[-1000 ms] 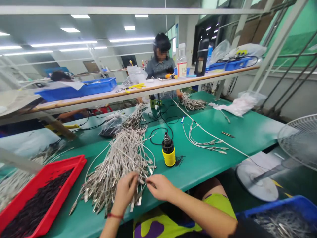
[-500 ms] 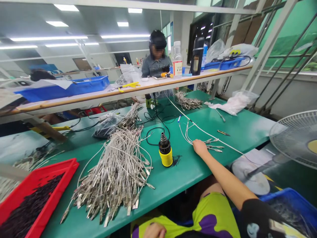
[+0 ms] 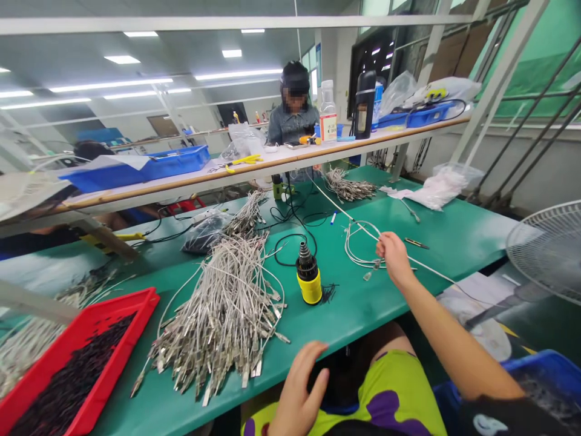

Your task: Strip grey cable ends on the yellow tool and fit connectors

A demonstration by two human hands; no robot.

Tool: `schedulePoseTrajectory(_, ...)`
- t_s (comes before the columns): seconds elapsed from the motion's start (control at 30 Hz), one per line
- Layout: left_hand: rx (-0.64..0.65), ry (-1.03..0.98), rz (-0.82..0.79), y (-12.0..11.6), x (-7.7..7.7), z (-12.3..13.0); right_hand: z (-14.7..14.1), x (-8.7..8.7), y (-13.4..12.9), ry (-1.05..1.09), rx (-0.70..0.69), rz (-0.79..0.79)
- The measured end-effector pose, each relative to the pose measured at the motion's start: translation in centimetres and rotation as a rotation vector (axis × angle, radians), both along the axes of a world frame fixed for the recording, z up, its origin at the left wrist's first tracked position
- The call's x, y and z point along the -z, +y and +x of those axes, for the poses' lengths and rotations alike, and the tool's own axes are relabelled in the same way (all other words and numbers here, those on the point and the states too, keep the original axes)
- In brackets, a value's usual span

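Head view: the right hand (image 3: 394, 259) pinches narrow on a smooth white cable (image 3: 349, 216) across the green bench (image 3: 363, 303); the left hand (image 3: 302, 387) spreads wide, empty, near a bristling heap of metal-tipped wires (image 3: 218, 321).

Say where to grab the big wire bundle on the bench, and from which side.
Likely best mid-bundle on the white wire bundle, from above with the left hand, coming from the near side. The strands lie gathered there, while the metal terminals splay out at the near end and could snag.
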State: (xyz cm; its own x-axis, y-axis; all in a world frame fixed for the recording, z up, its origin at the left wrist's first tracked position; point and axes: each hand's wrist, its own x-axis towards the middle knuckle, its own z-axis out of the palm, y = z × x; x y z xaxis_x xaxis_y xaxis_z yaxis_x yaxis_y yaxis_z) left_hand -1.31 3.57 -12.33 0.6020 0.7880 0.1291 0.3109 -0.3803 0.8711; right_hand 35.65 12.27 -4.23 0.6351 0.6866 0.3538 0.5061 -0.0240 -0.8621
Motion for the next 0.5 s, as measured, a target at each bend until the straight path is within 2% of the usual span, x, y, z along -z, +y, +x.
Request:
schedulePoseTrajectory(0.1,0.148,-0.009,0.211,0.9,-4.5,5.6,-6.1,-1.1,-5.7,0.193,-0.062,0.201)
schedulePoseTrajectory(0.13,0.186,0.007,0.277,1.1,-5.5,7.4,-8.2,-1.2,-8.0,0.443,-0.153,0.354)
schedulePoseTrajectory(0.2,0.260,0.003,0.319,1.5,-6.3,9.9,-11.4,-1.2,-12.3,0.806,-0.289,0.472)
schedulePoseTrajectory(0.27,0.391,0.000,0.224,1.5,-5.8,10.8,-12.4,-1.3,-15.5,0.942,-0.336,0.462)
schedulePoseTrajectory(0.37,0.535,0.075,0.087,0.9,-3.7,9.4,-10.3,-1.5,-17.4,0.985,-0.356,0.345)
schedulePoseTrajectory(0.43,0.498,0.153,0.054,0.2,-1.9,7.0,-8.3,-1.4,-17.2,0.945,-0.350,0.242)
schedulePoseTrajectory(0.5,0.398,0.213,0.017,-0.6,0.0,3.7,-7.0,-0.8,-16.5,0.869,-0.308,0.204)
